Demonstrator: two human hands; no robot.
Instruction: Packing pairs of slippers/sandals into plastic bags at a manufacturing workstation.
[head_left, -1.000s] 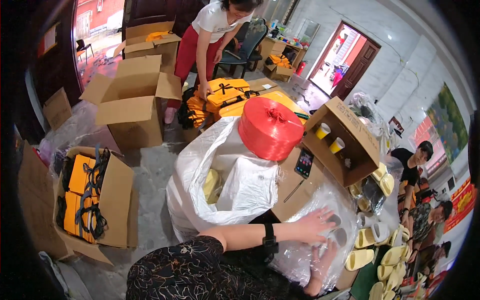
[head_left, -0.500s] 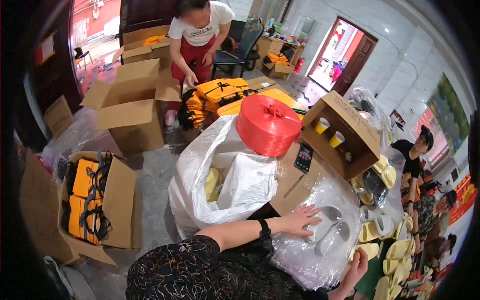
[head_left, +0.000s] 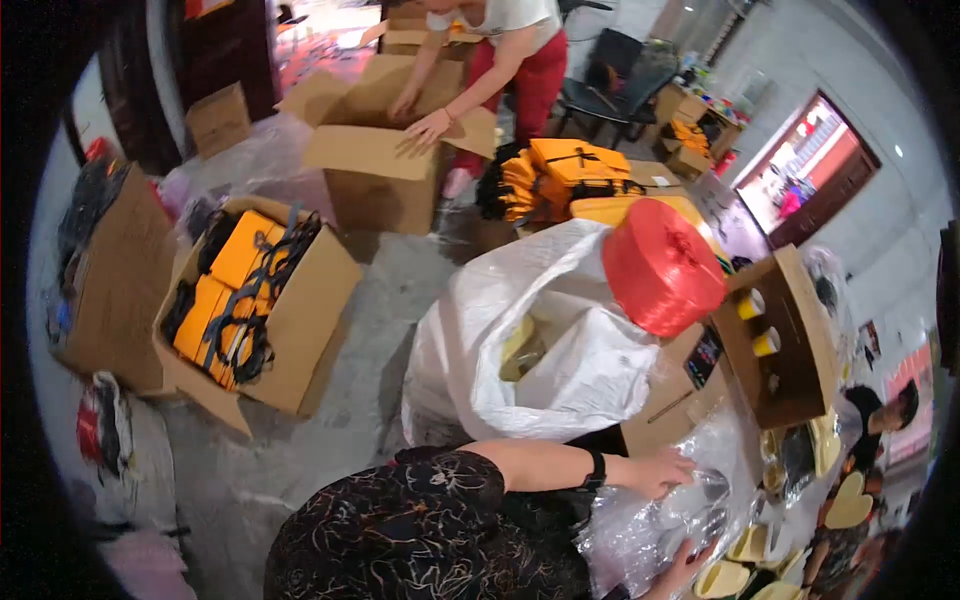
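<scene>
A clear plastic bag [head_left: 625, 535] lies at the lower right with a pair of light grey slippers [head_left: 690, 508] inside or beneath it. My left hand [head_left: 658, 472] rests on the far side of the bag, fingers stretched over the plastic by the slippers. At the near edge my right hand [head_left: 683, 568] has its fingers bent around the bag's side; part of that hand is out of sight. Just beyond, a phone [head_left: 703, 357] and a thin dark stick [head_left: 670, 407] lie on a cardboard surface [head_left: 655, 430].
A white woven sack [head_left: 465, 370] stands ahead, with a red twine roll [head_left: 662, 268] beside its opening. Left is a carton [head_left: 330, 335] of orange bags [head_left: 240, 250]. A person [head_left: 510, 60] handles an open box [head_left: 380, 190]. Yellow cups [head_left: 766, 342] sit in another box; pale yellow slippers [head_left: 722, 580] lie right.
My view has swung left, shifting the scene rightward. My left hand's fingers are less spread, and both hands remain at the bag. The other person has moved from the orange bags to the open box.
</scene>
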